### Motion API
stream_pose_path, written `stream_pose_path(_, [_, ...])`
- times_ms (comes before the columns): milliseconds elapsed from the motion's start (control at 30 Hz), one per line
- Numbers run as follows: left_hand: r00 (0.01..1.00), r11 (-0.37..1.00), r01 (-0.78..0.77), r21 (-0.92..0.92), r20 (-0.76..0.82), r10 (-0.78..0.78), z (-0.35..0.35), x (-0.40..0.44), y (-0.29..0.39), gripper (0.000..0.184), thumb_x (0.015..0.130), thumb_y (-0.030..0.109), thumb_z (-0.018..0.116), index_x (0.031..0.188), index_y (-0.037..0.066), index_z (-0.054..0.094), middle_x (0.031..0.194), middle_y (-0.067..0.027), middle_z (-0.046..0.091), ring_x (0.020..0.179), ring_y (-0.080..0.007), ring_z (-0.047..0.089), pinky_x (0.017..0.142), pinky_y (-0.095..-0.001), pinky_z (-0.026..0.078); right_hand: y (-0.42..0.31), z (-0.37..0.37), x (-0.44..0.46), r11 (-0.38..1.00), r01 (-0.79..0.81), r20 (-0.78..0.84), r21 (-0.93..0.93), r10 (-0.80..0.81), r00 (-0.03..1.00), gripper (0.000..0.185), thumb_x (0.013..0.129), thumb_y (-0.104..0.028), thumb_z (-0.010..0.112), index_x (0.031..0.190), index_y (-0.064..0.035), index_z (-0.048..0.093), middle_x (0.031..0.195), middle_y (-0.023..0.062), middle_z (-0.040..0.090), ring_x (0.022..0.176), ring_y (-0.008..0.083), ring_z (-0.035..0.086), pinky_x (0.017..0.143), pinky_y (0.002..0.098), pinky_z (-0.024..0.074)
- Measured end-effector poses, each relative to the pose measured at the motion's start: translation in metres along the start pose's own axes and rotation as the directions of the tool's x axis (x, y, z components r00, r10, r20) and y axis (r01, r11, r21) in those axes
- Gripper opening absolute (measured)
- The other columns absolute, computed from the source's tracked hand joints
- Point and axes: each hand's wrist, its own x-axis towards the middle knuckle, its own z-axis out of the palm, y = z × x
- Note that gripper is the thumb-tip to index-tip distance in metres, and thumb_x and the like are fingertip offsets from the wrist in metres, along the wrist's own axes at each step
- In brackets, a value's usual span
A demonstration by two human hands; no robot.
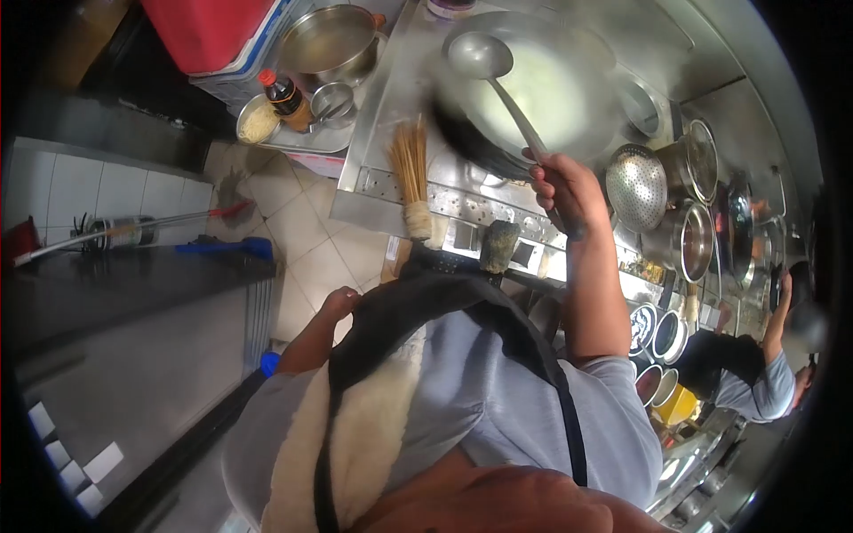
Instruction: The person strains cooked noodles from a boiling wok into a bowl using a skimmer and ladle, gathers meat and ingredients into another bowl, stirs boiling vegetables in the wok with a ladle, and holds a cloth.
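My right hand (566, 194) is closed around the handle of a metal ladle (480, 56). The ladle's bowl is over the upper left of a large wok (458, 133), which holds steaming pale, whitish liquid (538, 98). Whether the bowl touches the liquid is unclear. Beside my body, at the apron's edge, is my left hand (339, 303); its fingers are mostly hidden. A bundled bamboo brush (410, 173) lies on the steel counter (378, 151) left of the wok. A dark, rough block-like thing (499, 246) is at the stove's front edge.
A perforated strainer (636, 188) and several metal pots (693, 242) are right of my forearm. On the left are a sauce bottle (286, 99), a bowl of pale shreds (259, 123) and a steel pot (329, 44). Another person (755, 382) works farther right.
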Motion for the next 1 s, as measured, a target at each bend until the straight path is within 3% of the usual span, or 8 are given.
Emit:
stream_pose_path(200, [0.962, 0.933, -0.263, 0.245, -0.006, 0.273, 0.022, 0.036, -0.044, 0.035, 0.088, 0.035, 0.066, 0.104, 0.005, 0.071, 0.093, -0.0148, 0.073, 0.09, -0.0262, 0.07, 0.081, -0.037, 0.055, -0.039, 0.011, 0.021, 0.975, 0.064, 0.031, -0.212, -0.059, 0.998, 0.042, 0.095, -0.019, 0.053, 0.126, 0.0096, 0.055, 0.077, 0.0008, 0.056, 0.056, 0.0069, 0.049, 0.048, 0.0229, 0.0383])
stream_pose_path(300, [0.999, 0.999, 0.046, 0.022, 0.013, -0.046, 0.006, 0.006, 0.008, 0.034, 0.089, 0.034, 0.066, 0.107, 0.006, 0.072, 0.101, -0.0166, 0.074, 0.096, -0.0259, 0.071, 0.084, -0.0367, 0.055, -0.066, 0.014, 0.067, 0.88, 0.152, 0.081, -0.45, -0.129, 0.988, 0.046, 0.093, -0.02, 0.055, 0.13, 0.0084, 0.055, 0.08, 0.0033, 0.059, 0.059, 0.0083, 0.054, 0.053, 0.0249, 0.045])
stream_pose_path(367, [0.989, 0.985, 0.147, -0.092, 0.038, -0.144, -0.001, -0.004, 0.027, 0.033, 0.09, 0.034, 0.065, 0.106, 0.006, 0.072, 0.105, -0.0172, 0.073, 0.099, -0.0265, 0.07, 0.086, -0.0371, 0.055, -0.067, 0.014, 0.097, 0.241, 0.073, -0.016, -0.968, -0.347, 0.938, 0.049, 0.088, -0.017, 0.058, 0.134, 0.0014, 0.054, 0.095, 0.0187, 0.07, 0.083, 0.0265, 0.07, 0.076, 0.0372, 0.0557])
stream_pose_path(400, [0.989, 0.985, 0.146, -0.094, 0.037, -0.143, 0.0, -0.002, 0.019, 0.033, 0.09, 0.034, 0.065, 0.106, 0.006, 0.072, 0.105, -0.0172, 0.073, 0.099, -0.0265, 0.07, 0.086, -0.0371, 0.055, -0.059, 0.004, 0.104, 0.239, 0.075, -0.013, -0.968, -0.349, 0.937, 0.049, 0.088, -0.017, 0.058, 0.134, 0.0014, 0.054, 0.095, 0.0187, 0.07, 0.083, 0.0265, 0.07, 0.076, 0.0372, 0.0557])
stream_pose_path(467, [0.906, 0.834, -0.403, 0.376, 0.038, 0.421, 0.009, 0.017, -0.015, 0.034, 0.091, 0.035, 0.065, 0.105, 0.006, 0.072, 0.102, -0.0165, 0.074, 0.096, -0.0272, 0.071, 0.085, -0.0373, 0.055, -0.05, -0.018, 0.121, -0.08, 0.073, 0.107, -0.994, -0.644, 0.758, 0.058, 0.086, -0.015, 0.058, 0.142, -0.0035, 0.049, 0.109, 0.0261, 0.068, 0.101, 0.0379, 0.068, 0.09, 0.0454, 0.0526])
stream_pose_path(567, [0.994, 0.995, -0.093, 0.028, 0.052, 0.091, 0.011, 0.011, -0.015, 0.034, 0.091, 0.036, 0.065, 0.105, 0.006, 0.072, 0.102, -0.0166, 0.073, 0.097, -0.0295, 0.07, 0.086, -0.0393, 0.055, -0.036, -0.012, 0.092, 0.013, 0.026, 0.011, -1.0, -0.659, 0.752, 0.057, 0.086, -0.014, 0.058, 0.142, -0.0045, 0.049, 0.113, 0.027, 0.067, 0.107, 0.0423, 0.064, 0.094, 0.0488, 0.0496])
stream_pose_path(867, [1.0, 0.982, -0.019, 0.189, 0.009, 0.018, -0.02, 0.003, 0.019, 0.035, 0.09, 0.036, 0.067, 0.105, 0.005, 0.072, 0.104, -0.0185, 0.073, 0.099, -0.0321, 0.07, 0.087, -0.0416, 0.054, 0.074, -0.052, -0.012, 0.372, 0.257, 0.083, -0.892, -0.424, 0.902, 0.059, 0.085, -0.02, 0.07, 0.142, -0.0138, 0.055, 0.105, 0.0215, 0.071, 0.092, 0.034, 0.071, 0.083, 0.0431, 0.0543])
stream_pose_path(1000, [0.993, 0.982, -0.101, 0.158, 0.069, 0.091, -0.041, 0.027, 0.028, 0.038, 0.09, 0.036, 0.067, 0.111, 0.003, 0.069, 0.097, -0.0155, 0.074, 0.087, -0.0282, 0.072, 0.083, -0.0399, 0.055, 0.131, -0.056, -0.01, 0.004, 0.293, 0.271, -0.956, -0.369, 0.889, 0.065, 0.084, -0.015, 0.07, 0.146, -0.0161, 0.049, 0.108, 0.018, 0.068, 0.09, 0.0329, 0.069, 0.08, 0.0401, 0.056])
